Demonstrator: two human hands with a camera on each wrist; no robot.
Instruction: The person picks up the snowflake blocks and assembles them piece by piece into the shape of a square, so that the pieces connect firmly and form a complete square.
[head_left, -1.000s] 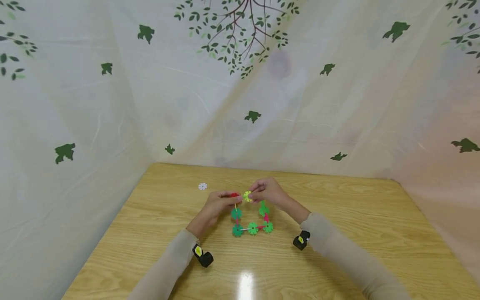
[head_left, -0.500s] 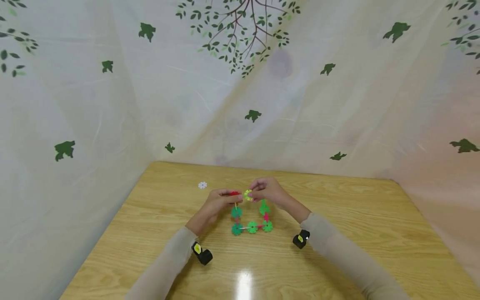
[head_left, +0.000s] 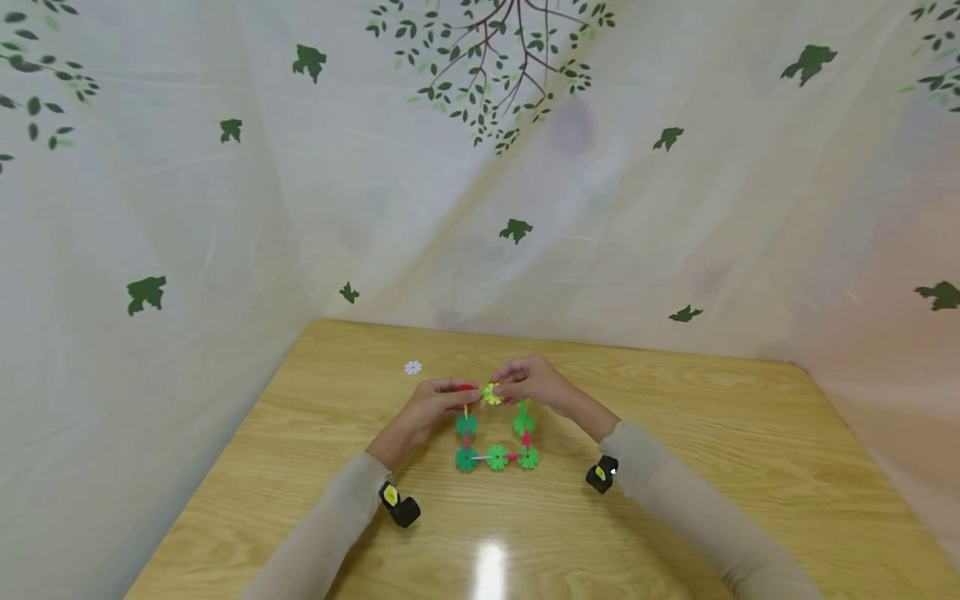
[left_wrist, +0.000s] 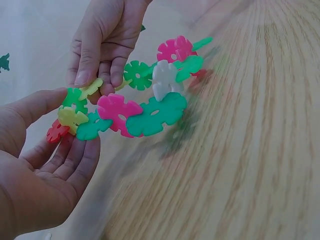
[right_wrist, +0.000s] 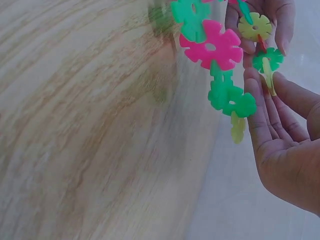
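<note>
A chain of flower-shaped interlocking discs in teal, green, pink, white, yellow and red is bent into a rough square between the two hands. My left hand grips its left end, thumb on top, around the red disc and a green disc. From the other side my right hand pinches a yellow disc between thumb and fingers. That yellow disc meets the green one at the left fingertips. In the right wrist view, another yellow disc hangs from the chain's green part beside the right fingers.
A loose white disc lies on the wooden table, beyond the left hand. Behind the table hangs a pale curtain with printed leaves and branches. Each wrist carries a small black camera.
The right hand's yellow disc has come up to the left hand's fingertips, narrowing the gap between them. The view has turned slightly; both hands keep their grip.
</note>
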